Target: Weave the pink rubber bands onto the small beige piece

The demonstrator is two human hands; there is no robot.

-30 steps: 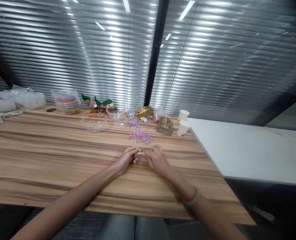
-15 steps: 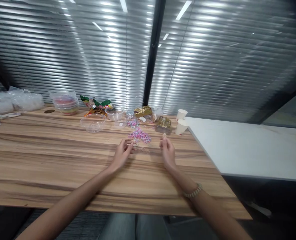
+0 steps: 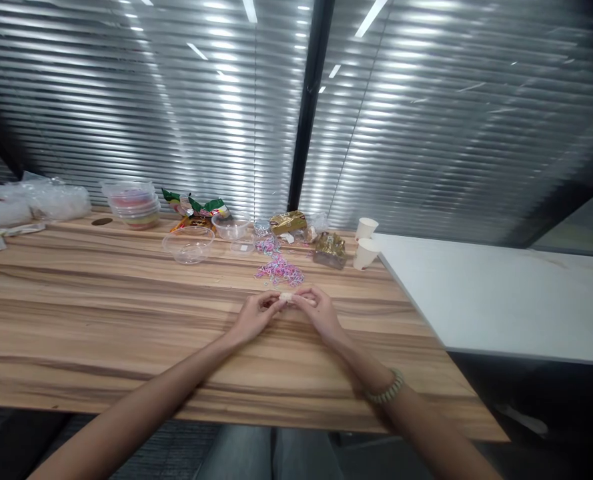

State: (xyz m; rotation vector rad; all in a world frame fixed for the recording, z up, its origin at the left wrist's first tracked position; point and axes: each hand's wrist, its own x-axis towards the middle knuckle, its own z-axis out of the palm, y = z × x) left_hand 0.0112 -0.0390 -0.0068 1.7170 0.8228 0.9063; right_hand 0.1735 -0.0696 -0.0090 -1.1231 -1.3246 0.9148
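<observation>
My left hand and my right hand meet over the table, fingertips pinched together. Between them is a small pale, cream-coloured piece, too small to name exactly. Both hands are closed on it, thumbs and index fingers at its two ends. Just beyond the fingers lies a loose heap of pink, purple and bluish small rubber bands. Behind that heap, more such bands lie by a small clear container.
Clear plastic bowls stand left of the bands, with stacked lidded tubs and plastic bags farther left. Green snack packets, gold packages and paper cups line the back. A white counter adjoins the right edge.
My right hand has moved left and nearer to me with the pale piece, joining my left hand. My left hand has shifted slightly right, away from the bands, and now pinches the piece too.
</observation>
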